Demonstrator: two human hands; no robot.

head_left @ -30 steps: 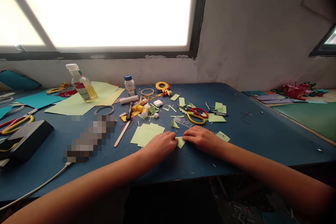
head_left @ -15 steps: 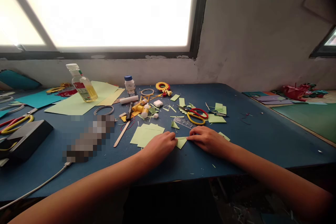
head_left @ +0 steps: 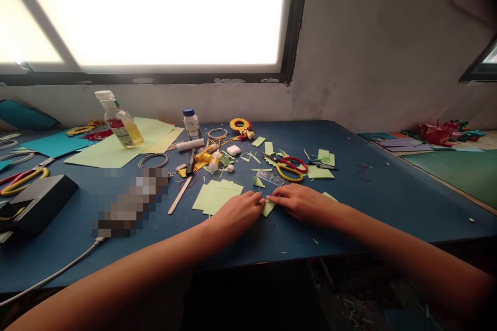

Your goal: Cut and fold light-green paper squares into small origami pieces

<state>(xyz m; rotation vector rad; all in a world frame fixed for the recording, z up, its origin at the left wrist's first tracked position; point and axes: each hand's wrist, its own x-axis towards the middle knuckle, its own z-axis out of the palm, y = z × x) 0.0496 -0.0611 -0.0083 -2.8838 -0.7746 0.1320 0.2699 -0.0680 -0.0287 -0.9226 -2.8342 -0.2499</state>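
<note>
A small folded piece of light green paper (head_left: 268, 209) lies on the blue table, mostly covered by my fingers. My left hand (head_left: 241, 211) is closed on its left side, fingers curled and fingertips against the paper. From the right, my right hand (head_left: 302, 201) grips the same piece along its upper edge, with its index finger reaching toward the left fingertips. Just beyond stand a small folded green triangle (head_left: 258, 182) and a clear stencil ruler (head_left: 272, 178). Beside my left hand is a stack of green paper squares (head_left: 218, 195).
Scissors with red and yellow handles (head_left: 290, 169) lie past my right hand among green scraps. A wooden stick (head_left: 180, 195), black marker (head_left: 190, 162) and small glue bottle (head_left: 214, 162) are left of centre. A tilted bottle of yellow liquid (head_left: 123, 126) stands farther back.
My right hand has slid left along the paper's upper edge, bringing its fingertips close to my left hand's. Less of the paper shows now. The view has shifted slightly.
</note>
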